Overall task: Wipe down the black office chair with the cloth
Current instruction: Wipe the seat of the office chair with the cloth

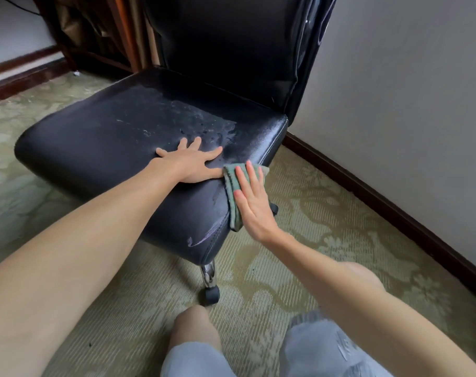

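Patterned carpet runs under the chair, which stands by the wall. Nearest on the chair, the right hand presses the cloth flat against the seat's side edge, fingers straight, no closed grip. Further in, the left hand lies spread on the seat top, probably steadying the chair on its castors.
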Available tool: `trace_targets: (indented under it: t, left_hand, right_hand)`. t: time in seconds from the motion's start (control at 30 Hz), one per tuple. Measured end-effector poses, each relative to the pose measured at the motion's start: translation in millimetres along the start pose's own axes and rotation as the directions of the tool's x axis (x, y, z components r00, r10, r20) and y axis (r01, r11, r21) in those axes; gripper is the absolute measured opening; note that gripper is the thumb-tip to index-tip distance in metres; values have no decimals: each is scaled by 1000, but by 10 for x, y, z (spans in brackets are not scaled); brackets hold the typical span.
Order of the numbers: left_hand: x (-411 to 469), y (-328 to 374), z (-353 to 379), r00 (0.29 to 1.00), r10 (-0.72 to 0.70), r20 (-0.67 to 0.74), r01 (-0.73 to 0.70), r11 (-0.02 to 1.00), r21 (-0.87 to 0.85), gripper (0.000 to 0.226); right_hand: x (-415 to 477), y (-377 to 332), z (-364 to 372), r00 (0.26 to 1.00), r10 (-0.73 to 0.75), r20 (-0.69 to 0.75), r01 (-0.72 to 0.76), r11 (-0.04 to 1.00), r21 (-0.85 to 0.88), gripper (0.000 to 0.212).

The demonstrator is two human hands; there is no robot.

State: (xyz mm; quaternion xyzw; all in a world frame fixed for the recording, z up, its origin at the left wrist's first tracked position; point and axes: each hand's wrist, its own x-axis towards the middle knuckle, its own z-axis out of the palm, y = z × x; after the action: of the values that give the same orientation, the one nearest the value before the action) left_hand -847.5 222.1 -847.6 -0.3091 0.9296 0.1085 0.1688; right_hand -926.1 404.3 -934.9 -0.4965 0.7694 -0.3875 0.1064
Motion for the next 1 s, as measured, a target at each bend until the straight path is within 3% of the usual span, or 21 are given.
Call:
trace_targets:
  t: [0.2, 0.47, 0.7, 1.0]
  left_hand:
    - [-36, 2, 5, 1000, 20, -13, -20, 1000, -18, 76]
    - [-281, -37, -24, 999, 22, 31, -25, 996, 83, 72]
    - [-286, 55, 163, 1000, -3, -20, 3, 1000, 26, 68]
    - [-123, 557, 77, 986, -143, -81, 131, 982, -139, 73]
  right_hand:
    - [475, 213, -181, 992, 122, -43, -121, 992, 29, 49]
    - [498, 196, -204, 991, 130, -34, -127, 989, 73, 49]
    - [540, 116, -157, 982, 180, -64, -171, 978, 121, 49]
    - [832, 203, -583, 971, 210, 118, -198, 975, -103, 48]
